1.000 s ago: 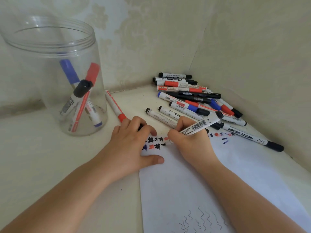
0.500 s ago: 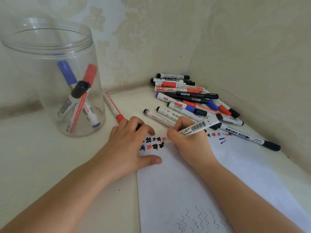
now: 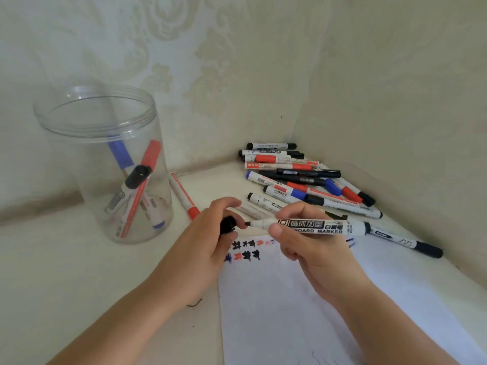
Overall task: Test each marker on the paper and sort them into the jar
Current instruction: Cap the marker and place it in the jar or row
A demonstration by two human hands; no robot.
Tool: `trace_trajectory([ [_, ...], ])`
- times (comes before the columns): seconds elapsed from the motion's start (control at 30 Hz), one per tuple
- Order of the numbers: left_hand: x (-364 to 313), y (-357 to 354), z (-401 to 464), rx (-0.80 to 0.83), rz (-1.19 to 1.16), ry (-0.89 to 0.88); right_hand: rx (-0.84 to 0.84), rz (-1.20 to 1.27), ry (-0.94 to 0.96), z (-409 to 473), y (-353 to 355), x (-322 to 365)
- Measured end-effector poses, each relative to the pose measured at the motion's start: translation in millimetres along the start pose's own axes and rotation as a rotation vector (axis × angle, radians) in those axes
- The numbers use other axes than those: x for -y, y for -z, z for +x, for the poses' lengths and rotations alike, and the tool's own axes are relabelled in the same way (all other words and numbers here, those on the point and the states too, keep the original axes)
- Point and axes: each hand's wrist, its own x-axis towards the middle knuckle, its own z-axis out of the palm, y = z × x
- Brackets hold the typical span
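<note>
1. Black felt tip, exposed: the white-barrelled whiteboard marker with black print (image 3: 308, 225) lies level in the air above the top edge of the white paper sheet (image 3: 303, 299), pinched between thumb and fingers of the right hand (image 3: 313, 248). Its nib points at the round black cap (image 3: 228, 224), gripped in the curled fingers of the left hand (image 3: 208, 243); nib and cap stand just apart.
2. Risk, judged: the cap may meet the nib off-axis, so ink smears onto the fingers (image 3: 232, 204) or the nib is crushed. A cap left only half seated would let the marker dry out in the jar.
3. Risk, judged: the clear plastic jar with a threaded rim (image 3: 105, 164) stands tall and light near the desk's left rear edge, holding blue, red and black markers leaning upright. A careless drop against its rim could tip it.
4. Risk, judged: the heap of untested markers, black, red and blue capped (image 3: 303, 177), fills the desk's rear right corner, just beyond the hands. A sleeve or wrist could roll one off, or tested and untested could be mixed.
5. Item apart: one red-capped white marker (image 3: 184, 197) lies between jar and left hand.
6. Paper: black, red and blue test scribbles (image 3: 245, 250) along its top edge, faint wavy lines at its near edge.
7. Surface: pale cream desk (image 3: 79, 272), matt, with a small dark speck near the left wrist.
8. Room: two walls in cream floral-embossed wallpaper (image 3: 210, 61) meet behind the heap.
</note>
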Motion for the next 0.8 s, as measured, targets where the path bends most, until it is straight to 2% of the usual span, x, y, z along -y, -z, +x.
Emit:
trace_trajectory([
  [0.07, 0, 1, 0, -0.01, -0.006, -0.016, 0.048, 0.055, -0.008, -3, -4, 1],
  [0.2, 1, 2, -1, 0.003, 0.002, -0.053, -0.04, 0.144, -0.054, -4, -6, 1],
  [0.33, 0, 2, -1, 0.004, 0.007, -0.095, -0.071, 0.083, -0.087, -3, -7, 2],
  [0.5, -4, 2, -3, 0.112, 0.043, -0.171, -0.032, -0.001, -0.107, -5, -10, -1],
  [0.6, -3, 6, -2, 0.083, 0.01, -0.148, -0.046, 0.008, -0.072, -5, -10, 1],
  [0.8, -4, 5, -6, 0.055, 0.301, -0.27, -0.121, -0.038, -0.004, -6, -19, 7],
])
